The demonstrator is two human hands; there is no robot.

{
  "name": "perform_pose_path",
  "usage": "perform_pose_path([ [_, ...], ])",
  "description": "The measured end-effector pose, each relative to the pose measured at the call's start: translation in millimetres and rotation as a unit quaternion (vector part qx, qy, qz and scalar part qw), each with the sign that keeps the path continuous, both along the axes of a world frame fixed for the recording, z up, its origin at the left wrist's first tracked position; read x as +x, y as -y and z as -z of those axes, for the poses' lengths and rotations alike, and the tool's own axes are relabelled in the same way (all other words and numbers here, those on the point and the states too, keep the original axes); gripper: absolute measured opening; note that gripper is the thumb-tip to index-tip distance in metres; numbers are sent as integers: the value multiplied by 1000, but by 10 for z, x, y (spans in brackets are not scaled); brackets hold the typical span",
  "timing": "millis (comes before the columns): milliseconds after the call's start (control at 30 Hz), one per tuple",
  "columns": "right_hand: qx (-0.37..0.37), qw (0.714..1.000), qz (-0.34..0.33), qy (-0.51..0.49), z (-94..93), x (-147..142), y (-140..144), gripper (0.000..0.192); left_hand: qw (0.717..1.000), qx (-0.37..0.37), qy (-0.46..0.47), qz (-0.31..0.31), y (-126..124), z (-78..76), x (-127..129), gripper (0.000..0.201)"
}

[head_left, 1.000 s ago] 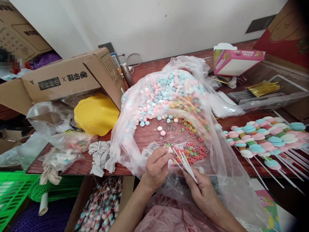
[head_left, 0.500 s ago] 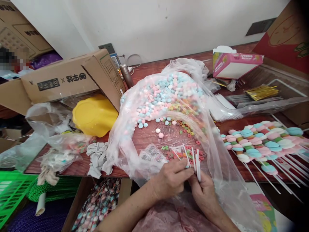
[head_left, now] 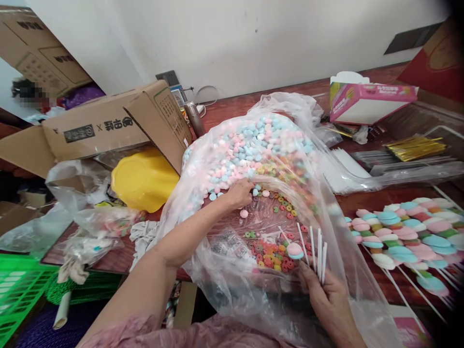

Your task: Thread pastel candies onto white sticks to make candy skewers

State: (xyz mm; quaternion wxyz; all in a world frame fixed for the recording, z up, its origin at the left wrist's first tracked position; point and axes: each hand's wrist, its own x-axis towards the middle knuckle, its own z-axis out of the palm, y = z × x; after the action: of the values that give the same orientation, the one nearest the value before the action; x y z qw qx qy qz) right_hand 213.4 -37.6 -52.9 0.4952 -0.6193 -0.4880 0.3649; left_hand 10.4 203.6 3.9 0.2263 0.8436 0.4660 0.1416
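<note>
The left hand (head_left: 239,190) has left the sticks (head_left: 314,247) and reached up to the pastel candies (head_left: 250,145); one stick now carries a candy (head_left: 295,250).

Pink, blue and white candies (head_left: 253,145) fill the clear plastic bag (head_left: 348,285), red, orange and green rings (head_left: 270,253) beside white sticks (head_left: 319,249), a yellow bowl (head_left: 145,179) against the brown printed cardboard box (head_left: 108,125), a green basket (head_left: 18,285) below.
</note>
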Motion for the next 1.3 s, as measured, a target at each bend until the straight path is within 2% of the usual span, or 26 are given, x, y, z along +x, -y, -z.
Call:
perform_pose_path([
  [167, -10, 999, -23, -33, -38, 0, 7, 35, 990, -47, 29, 127, 315, -2, 36, 23],
  [200, -10, 999, -24, -39, -46, -1, 5, 35, 989, -45, 55, 128, 346, -18, 21, 27],
  [267, -18, 998, -25, -55, -55, -4, 5, 39, 990, -46, 108, 83, 342, -52, -13, 33],
  [367, -32, 996, -20, -78, -55, -8, 8, 42, 989, -68, 129, 24, 244, -86, -25, 24],
  [467, -42, 995, -24, -89, -40, -6, 15, 43, 992, -90, 67, 50, 161, -73, 53, 15],
  [567, -47, 994, -28, -94, -12, 2, 24, 43, 995, -60, -2, 74, 117, -24, 189, 10],
  [733, -53, 993, -19, -104, 14, 10, 36, 42, 997, -31, -26, 71, 105, -23, 285, 12],
  [900, -30, 994, -28, -99, 4, 15, 37, 36, 987, -41, -63, 142, 287, -133, 152, 22],
  [967, -21, 996, -26, -84, 19, 21, 39, 37, 980, -13, -114, 164, 389, -152, 118, 23],
  [1133, -1, 998, -20, -63, 39, 13, 38, 35, 956, 62, -226, 175, 617, -122, 153, 25],
  [1300, 19, 999, -26, -19, -15, -3, 30, 33, 943, 106, -240, 205, 731, -106, 154, 33],
])
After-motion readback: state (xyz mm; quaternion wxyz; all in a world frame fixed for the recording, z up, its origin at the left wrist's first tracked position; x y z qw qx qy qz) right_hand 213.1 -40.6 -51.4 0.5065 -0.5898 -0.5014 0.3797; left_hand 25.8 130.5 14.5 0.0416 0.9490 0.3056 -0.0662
